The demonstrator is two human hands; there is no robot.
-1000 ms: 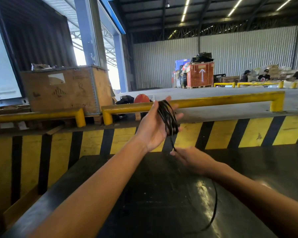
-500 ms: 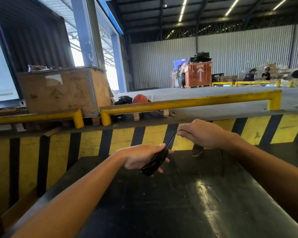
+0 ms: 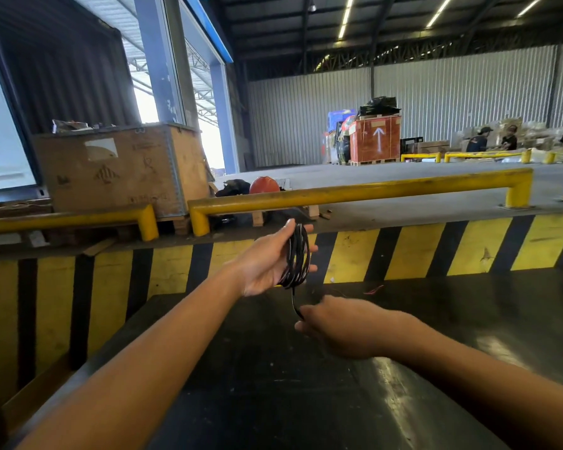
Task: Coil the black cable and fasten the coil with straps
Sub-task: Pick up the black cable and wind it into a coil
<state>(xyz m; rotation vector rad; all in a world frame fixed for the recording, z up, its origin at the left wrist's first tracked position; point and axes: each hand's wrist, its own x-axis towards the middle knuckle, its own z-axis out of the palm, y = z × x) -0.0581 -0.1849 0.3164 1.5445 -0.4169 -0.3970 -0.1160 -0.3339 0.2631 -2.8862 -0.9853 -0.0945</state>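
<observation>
My left hand [image 3: 267, 264] is raised palm-up above the far edge of the black table [image 3: 273, 401], with several loops of the black cable [image 3: 297, 258] wound around its fingers. One strand drops from the bottom of the coil into my right hand [image 3: 342, 329], which sits lower and to the right, just over the table, pinching that strand. The rest of the loose cable is hidden under my right hand. A thin red strap or wire [image 3: 373, 290] lies on the table behind my right hand.
A yellow-and-black striped wall [image 3: 403, 251] rises right behind the table, topped by yellow rails [image 3: 355, 193]. A wooden crate [image 3: 121, 167] stands at the back left, with an orange helmet [image 3: 264, 185] beside it. People work far off at the right.
My left hand rose and turned palm-up with the coil, after dipping toward the table. My right hand swung down from behind the coil to below it, bringing the strand around.
</observation>
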